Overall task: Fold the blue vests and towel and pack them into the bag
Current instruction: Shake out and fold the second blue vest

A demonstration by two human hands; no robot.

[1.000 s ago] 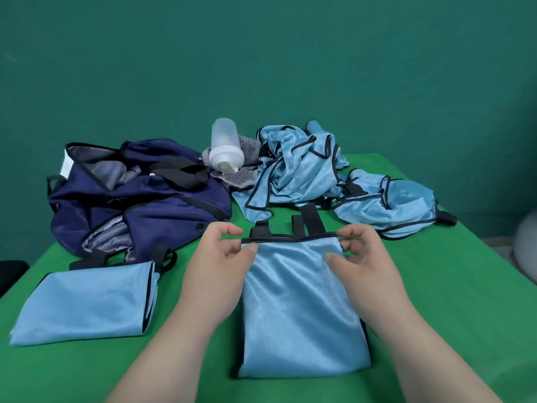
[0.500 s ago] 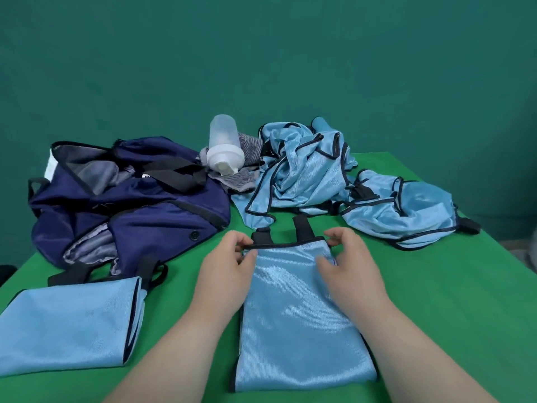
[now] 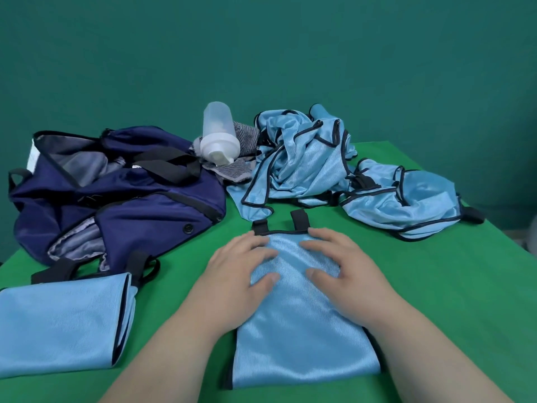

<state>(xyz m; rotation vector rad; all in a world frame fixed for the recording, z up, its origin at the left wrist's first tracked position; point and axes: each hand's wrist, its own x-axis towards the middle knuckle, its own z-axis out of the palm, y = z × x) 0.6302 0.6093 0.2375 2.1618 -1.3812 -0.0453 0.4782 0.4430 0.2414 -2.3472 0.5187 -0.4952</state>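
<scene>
Nearest, a folded blue vest point(image 3: 299, 338) lies flat on the green table point(image 3: 450, 301), its black-trimmed edge and two black strap tabs point(image 3: 299, 218) pointing away from the person. Both hands rest on its upper half, gripping nothing: the left hand point(image 3: 241, 271) and the right hand point(image 3: 343, 269) lie palm down with fingers straight and spread, pressing the cloth. To the left, apart from this one, a second folded vest point(image 3: 58, 321) lies flat, its black straps touching the navy duffel bag point(image 3: 130, 205) behind it. The bag is open and slumped; grey lining point(image 3: 84, 167) shows in its main compartment and in a front pocket, black carry handles lie across its top, and a white tag point(image 3: 32, 154) at its left end has print too small to read. Just right of the bag, a translucent shaker bottle point(image 3: 219, 132) with a white cap lies tilted on a grey striped towel point(image 3: 235, 170). Beside the towel is a crumpled heap of unfolded vests point(image 3: 302, 161), with another loose vest point(image 3: 412, 199) touching it on the right. A plain teal wall point(image 3: 261, 48) stands behind the table.
</scene>
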